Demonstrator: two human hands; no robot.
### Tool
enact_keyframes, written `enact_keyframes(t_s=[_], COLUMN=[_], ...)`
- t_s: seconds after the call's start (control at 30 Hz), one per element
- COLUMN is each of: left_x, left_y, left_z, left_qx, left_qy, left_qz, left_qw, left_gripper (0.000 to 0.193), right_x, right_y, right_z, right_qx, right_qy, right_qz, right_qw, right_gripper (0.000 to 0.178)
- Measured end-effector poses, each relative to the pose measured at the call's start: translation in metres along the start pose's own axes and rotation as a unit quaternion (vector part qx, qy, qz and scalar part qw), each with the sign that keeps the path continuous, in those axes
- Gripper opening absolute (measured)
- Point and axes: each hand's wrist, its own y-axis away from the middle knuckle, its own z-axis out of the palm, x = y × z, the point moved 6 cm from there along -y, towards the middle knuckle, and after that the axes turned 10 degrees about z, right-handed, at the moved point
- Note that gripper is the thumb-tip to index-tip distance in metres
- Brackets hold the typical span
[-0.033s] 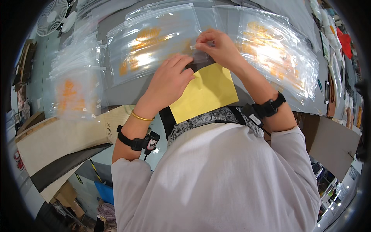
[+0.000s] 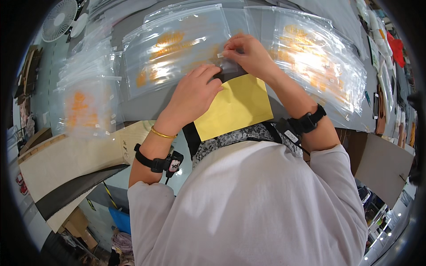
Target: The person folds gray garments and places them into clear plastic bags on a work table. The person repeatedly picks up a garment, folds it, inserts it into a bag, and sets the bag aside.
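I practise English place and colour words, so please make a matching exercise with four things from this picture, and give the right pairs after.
Column 1
1. gold bangle
2. sheet of paper
3. right hand
4. caged fan

Column 2
A. just right of a small white label
B. upper left of the view
C. around the wrist of the left hand
D. yellow

Pairs: 1-C; 2-D; 3-A; 4-B

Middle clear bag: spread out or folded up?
Spread out: the middle clear bag lies flat, its top edge and orange print showing.
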Motion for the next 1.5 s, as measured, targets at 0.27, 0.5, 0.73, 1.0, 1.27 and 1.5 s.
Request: enact_keyframes(t_s=[0.27,0.5,0.73,1.0,1.27,1.5], left_x=[-0.009,-0.009,-0.006,0.002,-0.001,-0.019], left_y=[0.004,-0.003,-0.002,0.008,0.013,0.006], left_z=[0.010,0.012,0.013,0.008,-0.003,0.020], left_qx=[-0.030,-0.028,-0.019,-0.010,0.019,-0.080], left_qy=[0.020,0.026,0.032,-0.002,0.090,0.289], left_qz=[-0.049,-0.031,-0.002,0.001,-0.090,-0.365], left_qw=[0.998,0.999,0.999,1.000,0.992,0.881], left_gripper=[0.016,0.014,0.014,0.015,0.017,0.019], right_x=[0.019,-0.010,0.001,-0.008,0.062,0.022], right_y=[0.002,0.017,-0.014,-0.011,0.016,0.073], right_z=[0.012,0.008,-0.009,0.002,-0.156,-0.208], right_qx=[0.073,0.126,0.235,0.203,0.258,0.426], right_qy=[0.108,0.282,0.316,0.261,0.177,0.441], right_qz=[-0.071,-0.123,-0.090,-0.097,0.038,-0.008], right_qw=[0.989,0.943,0.915,0.939,0.949,0.790], right_gripper=[0.010,0.019,0.033,0.017,0.025,0.035])
